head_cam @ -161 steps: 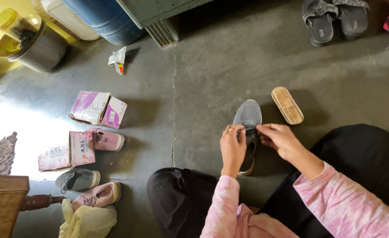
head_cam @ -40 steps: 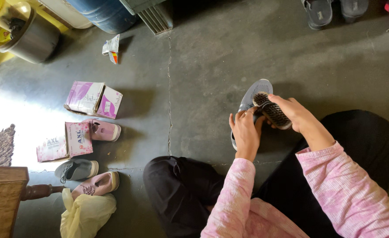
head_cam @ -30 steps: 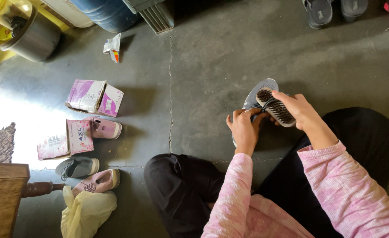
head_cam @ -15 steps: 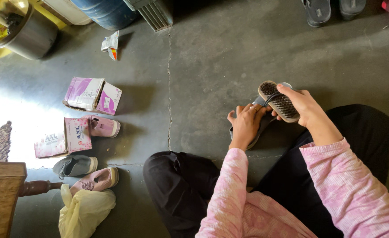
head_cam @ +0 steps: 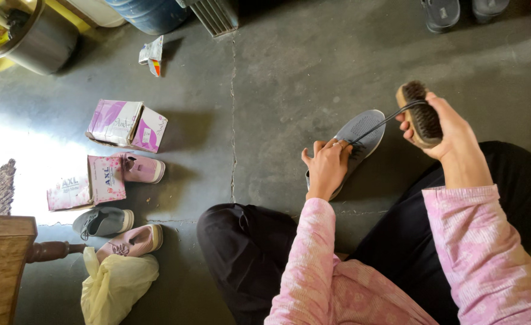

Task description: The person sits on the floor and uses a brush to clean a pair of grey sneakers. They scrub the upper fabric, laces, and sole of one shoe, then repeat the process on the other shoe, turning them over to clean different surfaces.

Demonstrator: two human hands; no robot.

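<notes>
4 shoes [head_cam: 357, 139], 2 boxes [head_cam: 127, 123], 1 brush [head_cam: 420, 113], 1 bag [head_cam: 115, 286].

Looks like a home's back room or small shoe-selling corner, seen from floor level. Bare grey concrete floor [head_cam: 277, 90], pink shoe boxes [head_cam: 127, 123], loose shoes [head_cam: 104, 221], metal pot [head_cam: 37, 39], blue barrel [head_cam: 148, 9].

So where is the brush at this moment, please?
In the head view the brush is at the upper right, held bristles up in the right hand, raised just right of the grey shoe that the left hand steadies.
</notes>
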